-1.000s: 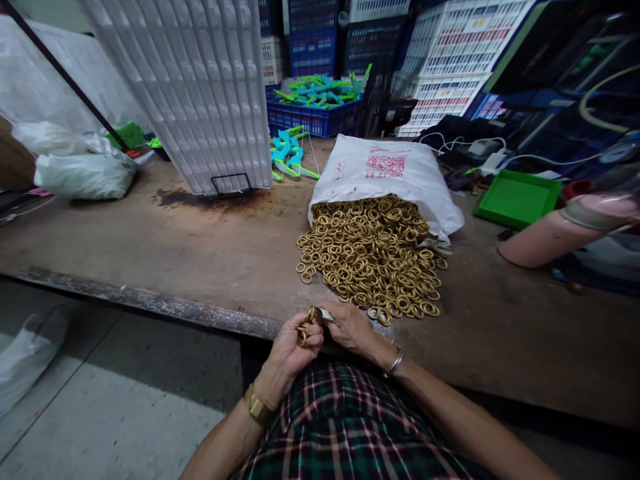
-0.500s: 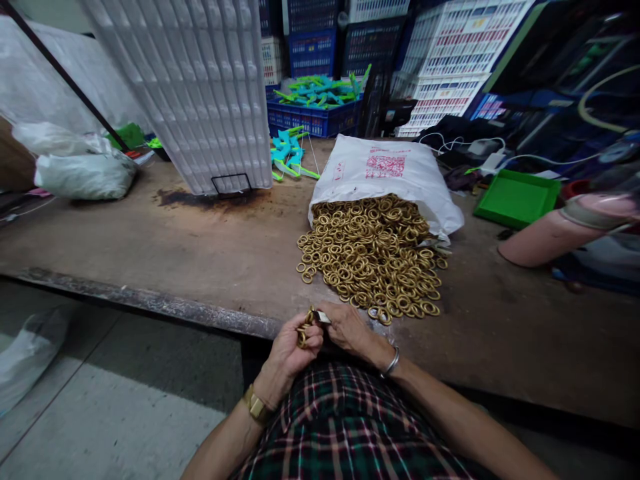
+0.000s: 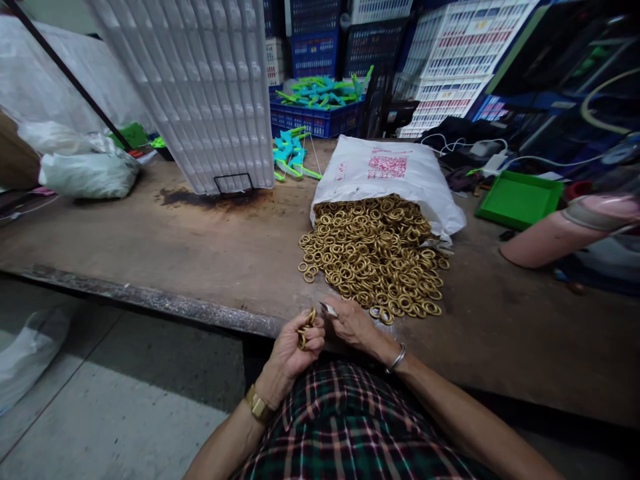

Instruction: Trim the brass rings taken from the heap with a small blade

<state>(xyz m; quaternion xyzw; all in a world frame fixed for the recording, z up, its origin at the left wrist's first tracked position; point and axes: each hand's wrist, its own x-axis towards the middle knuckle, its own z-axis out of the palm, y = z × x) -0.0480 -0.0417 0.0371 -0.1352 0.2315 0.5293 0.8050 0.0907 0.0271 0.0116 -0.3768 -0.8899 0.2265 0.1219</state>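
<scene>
Gripping several gold-coloured rings [image 3: 303,337], the left hand [image 3: 291,347] has its fingers curled tightly around them at the table's [image 3: 150,247] near edge; just beside it, the right hand [image 3: 353,325] pinches a small pale tool [image 3: 329,310] with a dark tip. A heap of similar rings [image 3: 375,260] spills from a white sack [image 3: 385,167] toward that same edge. To me, each ring looks stiff, light and a bit slippery, best pinched across its rim. I can't count those inside the left hand, the right fingers cover most of the tool, and the sack's depths are hidden
</scene>
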